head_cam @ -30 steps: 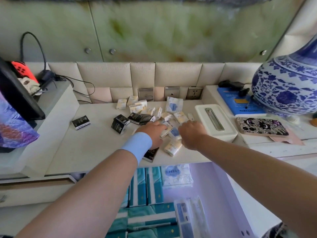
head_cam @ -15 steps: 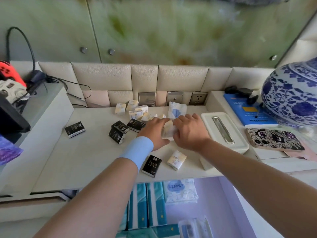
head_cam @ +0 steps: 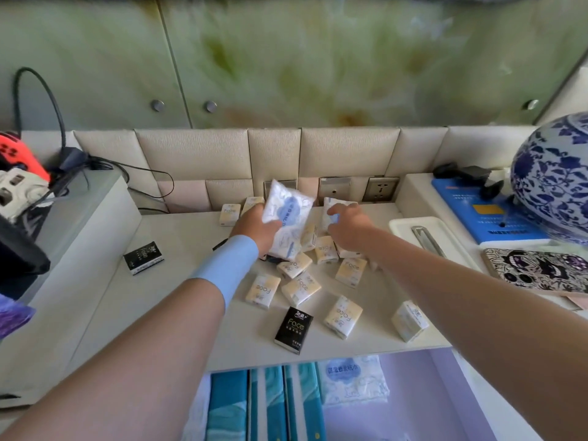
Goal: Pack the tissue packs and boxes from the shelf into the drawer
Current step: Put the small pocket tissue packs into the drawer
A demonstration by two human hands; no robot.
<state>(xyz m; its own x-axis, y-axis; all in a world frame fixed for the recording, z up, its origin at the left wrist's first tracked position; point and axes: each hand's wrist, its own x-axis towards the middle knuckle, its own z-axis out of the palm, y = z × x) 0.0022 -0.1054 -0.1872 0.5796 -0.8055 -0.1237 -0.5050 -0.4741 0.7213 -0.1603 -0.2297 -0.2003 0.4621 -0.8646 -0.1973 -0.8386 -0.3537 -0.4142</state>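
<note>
Left hand [head_cam: 254,227] closes around a soft white-and-blue tissue pack [head_cam: 286,224], lifted clear of the shelf [head_cam: 178,281] near its back edge, thumb across the front so the floppy wrapper does not sag. Off to the left, one black pocket pack [head_cam: 143,257] sits alone near the shelf's left edge, well apart from the rest. Beneath and in front of the lifted pack, small cream "Face" packs [head_cam: 300,288] lie scattered across the middle, with another black pack [head_cam: 293,329] close to the front edge (likely spread out for easy picking). Right hand [head_cam: 346,230] reaches toward the back edge, fingers curled on a second white pack [head_cam: 337,208]; whether it has a firm grip cannot be told. Below the front edge, the open drawer [head_cam: 413,393] already holds teal tissue boxes [head_cam: 267,405] standing on end and one soft pack [head_cam: 351,381] beside them. Further right, a white dispenser [head_cam: 423,237] rests at the shelf's right edge.
</note>
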